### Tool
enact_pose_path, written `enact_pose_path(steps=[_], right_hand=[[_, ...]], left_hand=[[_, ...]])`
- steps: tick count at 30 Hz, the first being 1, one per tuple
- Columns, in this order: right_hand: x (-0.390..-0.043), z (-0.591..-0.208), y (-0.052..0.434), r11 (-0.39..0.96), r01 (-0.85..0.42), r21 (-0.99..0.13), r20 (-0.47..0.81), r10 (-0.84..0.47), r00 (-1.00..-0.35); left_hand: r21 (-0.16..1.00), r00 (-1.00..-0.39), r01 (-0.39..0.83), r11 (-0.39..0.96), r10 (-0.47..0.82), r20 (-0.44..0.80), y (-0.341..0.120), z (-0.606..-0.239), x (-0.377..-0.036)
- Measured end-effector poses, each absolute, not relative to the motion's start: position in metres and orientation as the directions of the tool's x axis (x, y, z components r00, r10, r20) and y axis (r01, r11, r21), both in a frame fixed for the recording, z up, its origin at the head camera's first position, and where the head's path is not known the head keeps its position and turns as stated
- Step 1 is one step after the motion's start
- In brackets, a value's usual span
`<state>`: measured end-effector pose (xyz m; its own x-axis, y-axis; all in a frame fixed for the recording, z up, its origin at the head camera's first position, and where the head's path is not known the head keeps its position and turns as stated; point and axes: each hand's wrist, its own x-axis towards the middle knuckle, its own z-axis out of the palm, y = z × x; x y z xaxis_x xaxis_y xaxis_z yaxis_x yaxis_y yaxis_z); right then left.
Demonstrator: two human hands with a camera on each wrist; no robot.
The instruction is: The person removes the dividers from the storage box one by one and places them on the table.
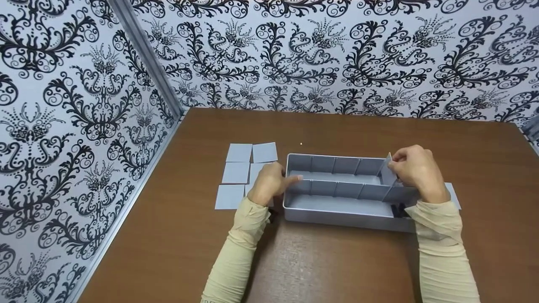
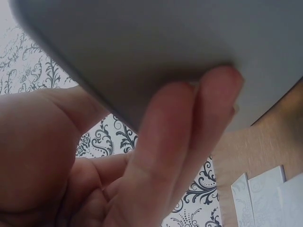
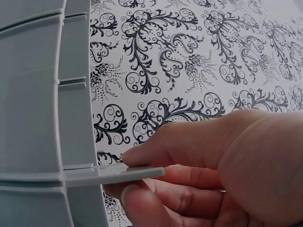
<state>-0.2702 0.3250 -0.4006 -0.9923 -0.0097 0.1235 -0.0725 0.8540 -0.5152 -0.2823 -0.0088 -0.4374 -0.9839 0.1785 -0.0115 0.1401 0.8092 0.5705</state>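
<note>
Tray (image 1: 337,219) sits mid-bench, a long divider running its length. Left hand (image 1: 269,183) steadies the tray's left end wall, fingers (image 2: 189,137) straight against it. Right hand (image 1: 417,170) pinches a small divider (image 1: 387,170) at the far right slot. Best to keep that divider upright, lined with the grooves, and press evenly. Spare dividers (image 1: 244,172) lie left. No writing readable.

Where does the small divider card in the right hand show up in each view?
Head: divider card upright at the tray's right end, pinched by the right hand.
Left wrist: not in it.
Right wrist: seen edge-on, bottom centre, entering a slot.
Shared landmark: the grey tray wall.
</note>
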Motion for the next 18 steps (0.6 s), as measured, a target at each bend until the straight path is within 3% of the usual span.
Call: enact_pose_path(steps=[18], right_hand=[[-0.2636,-0.3926,0.3226,0.853,-0.047,-0.519,0.188,0.060,-0.980]], left_hand=[[0.582,-0.984,0.108,0.806,0.168,-0.050,-0.0088,-0.4368,-0.2828]])
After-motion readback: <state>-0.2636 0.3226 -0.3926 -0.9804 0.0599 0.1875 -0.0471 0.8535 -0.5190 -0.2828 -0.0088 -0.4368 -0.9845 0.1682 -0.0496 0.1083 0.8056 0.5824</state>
